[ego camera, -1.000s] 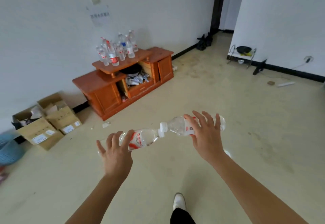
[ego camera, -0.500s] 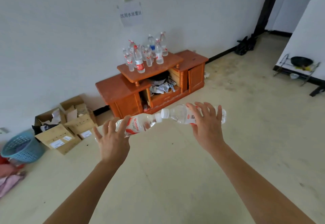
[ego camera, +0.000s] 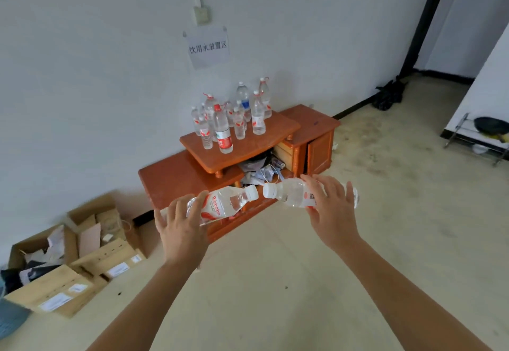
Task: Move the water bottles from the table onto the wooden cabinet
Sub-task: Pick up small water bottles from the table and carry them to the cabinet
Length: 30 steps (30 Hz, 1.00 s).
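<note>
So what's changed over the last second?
The wooden cabinet looms larger and nearer: the person has walked toward it. Left hand and right hand still each hold a bottle sideways, caps facing. The cabinet's standing bottles are unchanged.

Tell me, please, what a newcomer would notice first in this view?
Two water bottles held sideways, caps nearly meeting: one in the left hand, one in the right hand. Behind them, a cluster of upright bottles crowds the wooden cabinet under a paper sign.
</note>
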Motion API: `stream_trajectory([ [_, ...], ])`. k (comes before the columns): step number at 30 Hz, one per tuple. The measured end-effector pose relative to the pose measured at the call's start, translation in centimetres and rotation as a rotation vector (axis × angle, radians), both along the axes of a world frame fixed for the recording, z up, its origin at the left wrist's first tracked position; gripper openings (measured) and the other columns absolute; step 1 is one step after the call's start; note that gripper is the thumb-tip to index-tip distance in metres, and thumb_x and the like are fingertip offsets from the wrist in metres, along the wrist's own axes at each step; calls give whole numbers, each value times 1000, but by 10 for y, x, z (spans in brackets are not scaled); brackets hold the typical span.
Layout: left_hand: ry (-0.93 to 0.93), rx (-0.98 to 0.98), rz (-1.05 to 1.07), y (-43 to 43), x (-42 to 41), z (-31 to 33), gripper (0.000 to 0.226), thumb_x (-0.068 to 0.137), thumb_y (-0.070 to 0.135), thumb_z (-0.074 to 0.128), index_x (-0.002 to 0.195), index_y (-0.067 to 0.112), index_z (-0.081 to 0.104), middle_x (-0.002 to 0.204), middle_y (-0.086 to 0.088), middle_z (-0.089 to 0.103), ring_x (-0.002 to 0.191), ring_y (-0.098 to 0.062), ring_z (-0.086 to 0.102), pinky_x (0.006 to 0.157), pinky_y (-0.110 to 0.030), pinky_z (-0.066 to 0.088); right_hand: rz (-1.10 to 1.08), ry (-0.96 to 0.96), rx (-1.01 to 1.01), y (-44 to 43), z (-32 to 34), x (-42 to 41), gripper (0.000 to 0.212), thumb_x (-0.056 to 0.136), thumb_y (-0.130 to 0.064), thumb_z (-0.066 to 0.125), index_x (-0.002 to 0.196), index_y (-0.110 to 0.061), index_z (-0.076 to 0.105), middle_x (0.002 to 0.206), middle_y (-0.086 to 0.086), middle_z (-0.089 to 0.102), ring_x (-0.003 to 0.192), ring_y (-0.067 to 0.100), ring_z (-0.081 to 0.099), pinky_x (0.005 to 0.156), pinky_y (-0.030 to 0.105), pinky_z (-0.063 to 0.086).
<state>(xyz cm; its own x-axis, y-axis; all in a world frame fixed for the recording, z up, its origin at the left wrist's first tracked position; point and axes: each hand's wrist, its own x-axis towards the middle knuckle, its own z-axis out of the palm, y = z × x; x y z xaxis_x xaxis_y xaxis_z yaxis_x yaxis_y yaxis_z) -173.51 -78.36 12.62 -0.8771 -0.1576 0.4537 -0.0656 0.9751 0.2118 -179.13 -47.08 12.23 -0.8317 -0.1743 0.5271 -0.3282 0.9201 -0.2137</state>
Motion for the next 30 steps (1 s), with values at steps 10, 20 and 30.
stream_trajectory([
  [10, -81, 129, -159, 32, -244, -37, 79, 71, 12, 84, 140, 27, 46, 133, -6, 55, 127, -36, 47, 109, -69, 26, -118, -77, -111, 18, -49, -212, 81, 74, -15, 85, 144, -27, 47, 137, 3, 54, 127, 32, 50, 107, 68, 34],
  [20, -50, 370, -115, 103, -494, -42, 69, 80, 20, 80, 141, 23, 48, 132, -2, 57, 122, -28, 51, 104, -50, 41, -117, -128, -258, 73, -56, -485, 79, 78, -18, 84, 145, -23, 45, 134, 7, 56, 121, 34, 55, 99, 65, 43],
  [30, -183, 599, -1, 87, -663, -85, 70, 82, 32, 78, 142, 27, 43, 138, 2, 53, 129, -24, 47, 101, -50, 46, -52, -225, -345, 48, -81, -663, 75, 81, -24, 81, 145, -25, 43, 134, 2, 57, 124, 26, 54, 102, 53, 44],
])
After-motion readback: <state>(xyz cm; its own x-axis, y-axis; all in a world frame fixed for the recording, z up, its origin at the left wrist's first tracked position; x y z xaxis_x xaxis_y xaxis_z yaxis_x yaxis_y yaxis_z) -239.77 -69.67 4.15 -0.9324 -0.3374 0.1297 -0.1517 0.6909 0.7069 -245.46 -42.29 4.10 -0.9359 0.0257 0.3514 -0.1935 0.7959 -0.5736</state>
